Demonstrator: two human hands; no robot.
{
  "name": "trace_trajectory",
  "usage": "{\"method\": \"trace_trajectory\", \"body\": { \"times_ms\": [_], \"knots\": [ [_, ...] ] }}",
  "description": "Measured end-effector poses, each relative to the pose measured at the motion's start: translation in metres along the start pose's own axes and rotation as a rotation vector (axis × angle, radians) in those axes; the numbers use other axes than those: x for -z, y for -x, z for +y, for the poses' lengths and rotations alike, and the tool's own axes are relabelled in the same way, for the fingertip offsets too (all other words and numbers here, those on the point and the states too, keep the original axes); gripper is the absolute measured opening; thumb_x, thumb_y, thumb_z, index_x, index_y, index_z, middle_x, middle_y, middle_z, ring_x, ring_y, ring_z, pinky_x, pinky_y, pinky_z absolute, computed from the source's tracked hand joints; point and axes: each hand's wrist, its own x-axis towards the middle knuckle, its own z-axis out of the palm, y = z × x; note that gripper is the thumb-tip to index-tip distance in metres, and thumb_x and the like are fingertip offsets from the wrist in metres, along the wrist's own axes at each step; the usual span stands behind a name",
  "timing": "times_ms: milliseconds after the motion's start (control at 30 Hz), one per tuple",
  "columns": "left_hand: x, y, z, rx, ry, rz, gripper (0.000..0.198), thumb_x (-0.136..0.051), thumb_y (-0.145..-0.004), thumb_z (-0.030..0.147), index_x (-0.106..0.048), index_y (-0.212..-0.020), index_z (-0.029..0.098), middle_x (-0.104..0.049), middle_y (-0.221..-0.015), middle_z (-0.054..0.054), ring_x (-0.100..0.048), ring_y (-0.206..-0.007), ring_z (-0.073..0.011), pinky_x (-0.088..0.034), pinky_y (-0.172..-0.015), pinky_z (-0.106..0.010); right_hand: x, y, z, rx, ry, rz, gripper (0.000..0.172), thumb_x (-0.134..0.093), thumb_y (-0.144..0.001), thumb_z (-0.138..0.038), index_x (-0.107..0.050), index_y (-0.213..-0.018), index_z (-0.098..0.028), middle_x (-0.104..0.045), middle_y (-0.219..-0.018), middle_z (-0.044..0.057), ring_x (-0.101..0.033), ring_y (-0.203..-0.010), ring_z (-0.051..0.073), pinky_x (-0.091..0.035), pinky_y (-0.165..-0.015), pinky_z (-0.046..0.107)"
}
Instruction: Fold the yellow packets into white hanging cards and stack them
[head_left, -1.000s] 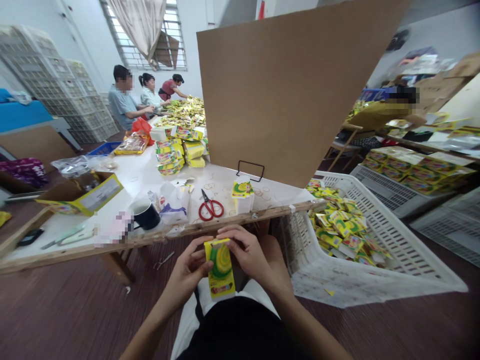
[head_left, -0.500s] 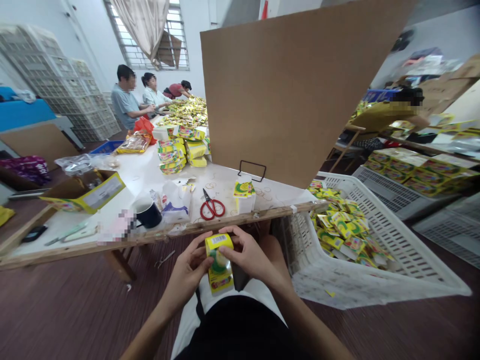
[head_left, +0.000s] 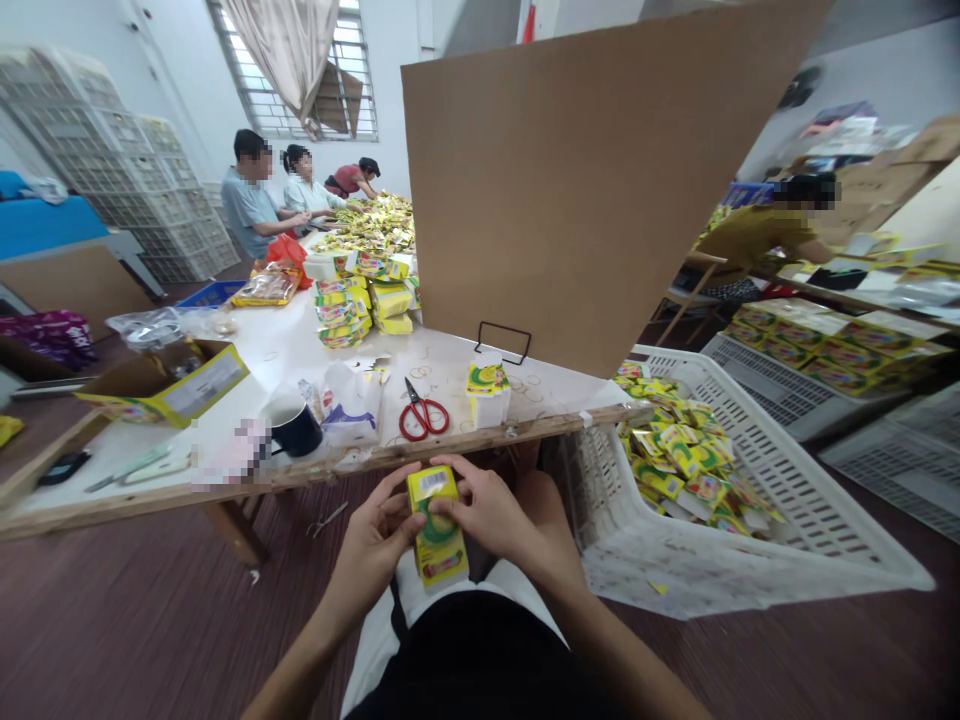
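Observation:
Between my two hands, above my lap, is a small yellow and green printed box (head_left: 441,540) with a barcode at its far end. My left hand (head_left: 386,520) grips its left side, the thumb lying on the front. From the right, my right hand (head_left: 484,505) holds it too, with the thumb pressed on the front face. On the table edge beyond stands a stack of flat yellow and white cartons (head_left: 489,392). Red-handled scissors (head_left: 424,412) lie just left of that stack.
A white plastic crate (head_left: 750,545) of yellow cartons stands at my right. A tall cardboard sheet (head_left: 570,200) rises from the table. Left on the table are a dark mug (head_left: 296,430), a plastic bag (head_left: 352,405) and an open carton (head_left: 176,390). Several people sit further off.
The barcode end of the box has flattened down from a raised, curved flap. My right thumb has shifted left and lower on the front, while my left hand stays nearly still.

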Motion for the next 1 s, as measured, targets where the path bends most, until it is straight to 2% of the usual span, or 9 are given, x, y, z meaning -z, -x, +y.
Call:
{"method": "trace_trajectory", "body": {
  "times_ms": [167,300,467,533,633,700,767,900,1000],
  "knots": [
    [0.0,-0.001,0.0,-0.021,-0.069,0.011,0.052,-0.067,-0.077,0.023,-0.046,-0.124,0.02,-0.07,-0.103,-0.01,-0.068,-0.084,-0.0226,-0.053,-0.072,-0.03,0.006,-0.002,-0.003,0.047,-0.216,0.074,0.025,-0.054,-0.085,-0.029,-0.068,-0.105,-0.021,-0.069,-0.102,0.006,-0.063,-0.092,0.019,-0.049,-0.08,0.03],
    [-0.003,0.001,-0.002,-0.029,-0.101,0.03,0.047,-0.068,-0.076,0.02,-0.05,-0.119,0.019,-0.071,-0.099,-0.008,-0.067,-0.075,-0.0184,-0.053,-0.069,-0.027,-0.002,-0.001,-0.004,-0.007,-0.279,0.137,0.019,-0.062,-0.079,-0.024,-0.072,-0.095,-0.019,-0.07,-0.085,0.004,-0.062,-0.073,0.016,-0.049,-0.067,0.027],
    [-0.008,0.003,-0.001,-0.032,-0.119,0.05,0.048,-0.068,-0.075,0.023,-0.054,-0.121,0.02,-0.069,-0.105,-0.01,-0.066,-0.091,-0.0245,-0.053,-0.079,-0.033,0.005,0.006,-0.003,0.05,-0.197,0.201,0.016,-0.062,-0.079,-0.025,-0.072,-0.091,-0.019,-0.069,-0.086,0.005,-0.061,-0.075,0.017,-0.05,-0.068,0.029],
    [-0.007,0.001,-0.001,-0.047,-0.149,0.085,0.058,-0.068,-0.075,0.024,-0.047,-0.129,0.022,-0.066,-0.111,-0.01,-0.066,-0.094,-0.024,-0.052,-0.084,-0.035,0.033,0.008,-0.002,0.12,0.028,0.428,0.016,-0.059,-0.082,-0.028,-0.071,-0.089,-0.02,-0.067,-0.087,0.006,-0.06,-0.079,0.019,-0.05,-0.073,0.033],
    [-0.004,-0.002,-0.005,-0.051,-0.171,0.126,0.07,-0.068,-0.074,0.025,-0.036,-0.136,0.025,-0.061,-0.118,-0.012,-0.068,-0.09,-0.0224,-0.051,-0.085,-0.037,0.089,0.007,0.005,0.162,0.444,0.978,0.02,-0.055,-0.085,-0.031,-0.069,-0.092,-0.018,-0.06,-0.098,0.012,-0.052,-0.099,0.026,-0.038,-0.093,0.046],
    [-0.003,-0.004,-0.007,-0.032,-0.187,0.118,0.066,-0.067,-0.076,0.027,-0.038,-0.135,0.022,-0.059,-0.12,-0.014,-0.067,-0.092,-0.0235,-0.051,-0.086,-0.039,0.114,0.0,0.012,0.147,0.642,1.095,0.025,-0.058,-0.083,-0.032,-0.068,-0.1,-0.017,-0.055,-0.109,0.014,-0.045,-0.107,0.029,-0.028,-0.1,0.051],
    [-0.003,-0.005,-0.009,-0.014,-0.225,0.087,0.059,-0.065,-0.077,0.029,-0.043,-0.131,0.019,-0.06,-0.118,-0.015,-0.066,-0.095,-0.0248,-0.049,-0.087,-0.04,0.116,-0.014,0.02,0.13,0.758,0.993,0.027,-0.059,-0.082,-0.032,-0.067,-0.104,-0.018,-0.053,-0.114,0.013,-0.045,-0.105,0.028,-0.028,-0.099,0.049],
    [-0.002,-0.004,-0.008,0.0,-0.279,0.042,0.049,-0.064,-0.078,0.03,-0.05,-0.124,0.018,-0.063,-0.114,-0.015,-0.064,-0.099,-0.0254,-0.049,-0.087,-0.04,0.074,-0.063,0.039,0.078,0.793,0.65,0.034,-0.061,-0.08,-0.034,-0.064,-0.111,-0.021,-0.052,-0.127,0.011,-0.042,-0.113,0.029,-0.03,-0.095,0.045],
    [0.003,-0.003,-0.004,-0.013,-0.28,0.063,0.046,-0.063,-0.08,0.03,-0.051,-0.122,0.017,-0.065,-0.11,-0.014,-0.065,-0.098,-0.0243,-0.049,-0.087,-0.038,0.051,-0.098,0.048,0.062,0.779,0.523,0.033,-0.061,-0.08,-0.029,-0.064,-0.111,-0.018,-0.056,-0.126,0.012,-0.042,-0.119,0.029,-0.024,-0.098,0.047]
  ]
}}
